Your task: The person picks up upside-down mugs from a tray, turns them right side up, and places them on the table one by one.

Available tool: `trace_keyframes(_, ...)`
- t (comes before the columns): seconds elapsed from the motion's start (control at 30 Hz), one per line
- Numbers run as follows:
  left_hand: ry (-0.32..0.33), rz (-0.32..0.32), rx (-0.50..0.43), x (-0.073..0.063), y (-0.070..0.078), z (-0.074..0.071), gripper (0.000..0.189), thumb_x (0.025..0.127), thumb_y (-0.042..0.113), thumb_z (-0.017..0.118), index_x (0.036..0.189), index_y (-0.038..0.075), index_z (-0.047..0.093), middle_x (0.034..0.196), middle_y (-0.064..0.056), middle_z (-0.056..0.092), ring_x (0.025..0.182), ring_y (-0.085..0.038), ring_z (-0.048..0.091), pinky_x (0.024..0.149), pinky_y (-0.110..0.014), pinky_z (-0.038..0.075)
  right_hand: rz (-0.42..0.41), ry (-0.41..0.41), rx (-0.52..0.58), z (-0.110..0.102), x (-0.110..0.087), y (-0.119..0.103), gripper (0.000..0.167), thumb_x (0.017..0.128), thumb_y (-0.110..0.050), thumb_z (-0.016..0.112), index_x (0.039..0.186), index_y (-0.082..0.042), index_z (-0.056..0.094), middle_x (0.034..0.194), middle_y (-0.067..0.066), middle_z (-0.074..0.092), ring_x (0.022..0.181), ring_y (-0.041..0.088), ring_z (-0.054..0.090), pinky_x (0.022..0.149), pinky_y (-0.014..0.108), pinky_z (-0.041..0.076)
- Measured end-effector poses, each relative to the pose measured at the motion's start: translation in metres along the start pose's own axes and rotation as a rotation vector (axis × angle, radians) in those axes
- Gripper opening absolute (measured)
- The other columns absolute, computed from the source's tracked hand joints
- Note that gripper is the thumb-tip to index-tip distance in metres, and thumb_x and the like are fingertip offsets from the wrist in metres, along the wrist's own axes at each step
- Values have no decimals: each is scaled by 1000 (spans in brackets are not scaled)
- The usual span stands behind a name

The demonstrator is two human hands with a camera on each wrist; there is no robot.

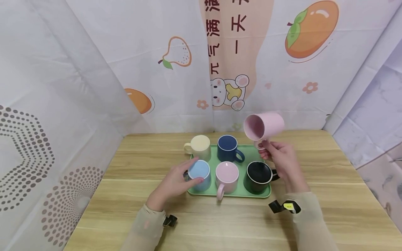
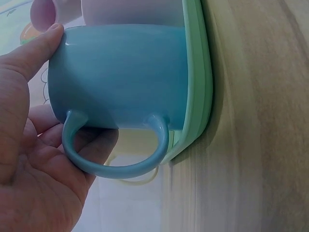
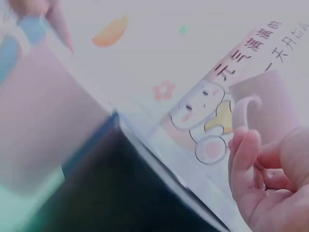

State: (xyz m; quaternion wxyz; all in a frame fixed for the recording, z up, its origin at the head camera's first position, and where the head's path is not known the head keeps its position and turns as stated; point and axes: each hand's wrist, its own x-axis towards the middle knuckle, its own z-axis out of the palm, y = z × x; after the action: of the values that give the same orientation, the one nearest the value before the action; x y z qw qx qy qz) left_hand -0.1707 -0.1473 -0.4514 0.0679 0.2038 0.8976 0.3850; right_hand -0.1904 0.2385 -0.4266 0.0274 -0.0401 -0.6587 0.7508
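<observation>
My right hand (image 1: 284, 160) pinches the handle of a pink mug (image 1: 273, 123) and holds it up above the back right of a green tray (image 1: 249, 153). That mug lies tilted on its side, its mouth facing left and its handle down. At the tray's front left, my left hand (image 1: 171, 181) holds a light blue mug (image 2: 120, 72) near its rim, thumb on one side and fingers on the other. The blue mug stands upright, its handle toward my palm. In the right wrist view, fingers (image 3: 246, 159) wrap the pink mug's handle.
A second pink mug (image 1: 226, 174) stands front centre on the tray, with a black mug (image 1: 257, 179) to its right. Behind them are a navy mug (image 1: 226, 150) and a cream mug (image 1: 202, 148). The wooden table (image 1: 235, 223) meets a printed curtain (image 1: 176, 115) at the back.
</observation>
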Motion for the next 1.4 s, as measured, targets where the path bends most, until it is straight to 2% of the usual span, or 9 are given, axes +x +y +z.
trace_keyframes(0.07,0,-3,-8,0,0,1,84,95,51,85,165,18,51,162,-8,57,143,-32,58,114,-59,50,45,-31,87,3,-1,-1,30,113,-9,60,90,-11,80,78,-3,72,69,5,66,67,17,58)
trace_keyframes(0.17,0,-2,-20,0,0,2,84,95,51,85,165,18,51,161,-8,57,142,-32,58,114,-59,51,104,-65,148,6,-3,-3,34,114,-7,56,89,-16,78,81,-2,70,71,5,63,67,15,55)
trace_keyframes(0.4,-2,13,-20,1,1,1,84,96,48,85,165,15,51,161,-9,57,142,-31,59,114,-58,51,178,-166,185,12,-6,-6,31,114,-4,50,101,-7,78,86,2,65,75,8,56,66,14,48)
trace_keyframes(0.7,-4,6,-6,1,2,1,85,95,48,86,165,15,51,161,-9,57,143,-31,58,114,-57,51,228,-307,149,29,-13,-5,26,115,-8,51,111,4,74,83,0,62,71,6,54,61,12,45)
trace_keyframes(0.87,-6,1,-32,2,3,1,85,95,47,87,164,13,51,157,-9,60,140,-31,61,113,-57,52,229,-385,134,36,-17,-3,28,115,-8,50,109,-1,76,87,1,64,72,7,53,63,14,45)
trace_keyframes(1.03,-36,13,-45,4,5,-5,82,96,45,85,163,10,51,153,-8,63,136,-29,63,109,-54,56,247,-412,115,43,-18,-2,26,115,-8,51,109,-1,76,89,3,64,75,9,54,66,16,46)
trace_keyframes(1.13,-12,49,-22,8,15,-10,75,99,41,83,160,8,54,153,-10,63,136,-32,63,108,-56,56,259,-428,106,47,-19,-2,25,114,-7,52,112,4,73,91,4,65,76,9,55,66,16,46)
trace_keyframes(1.27,97,144,-8,20,42,-12,64,102,32,80,156,7,58,147,-12,68,133,-33,67,110,-55,55,269,-441,93,51,-19,0,25,114,-7,51,115,8,71,90,4,65,75,8,56,66,16,46)
trace_keyframes(1.4,191,248,-137,34,73,-1,54,102,19,79,150,3,61,134,-10,75,118,-30,74,104,-44,60,264,-438,91,52,-19,2,25,115,-7,50,116,10,69,91,4,66,76,9,59,69,16,51)
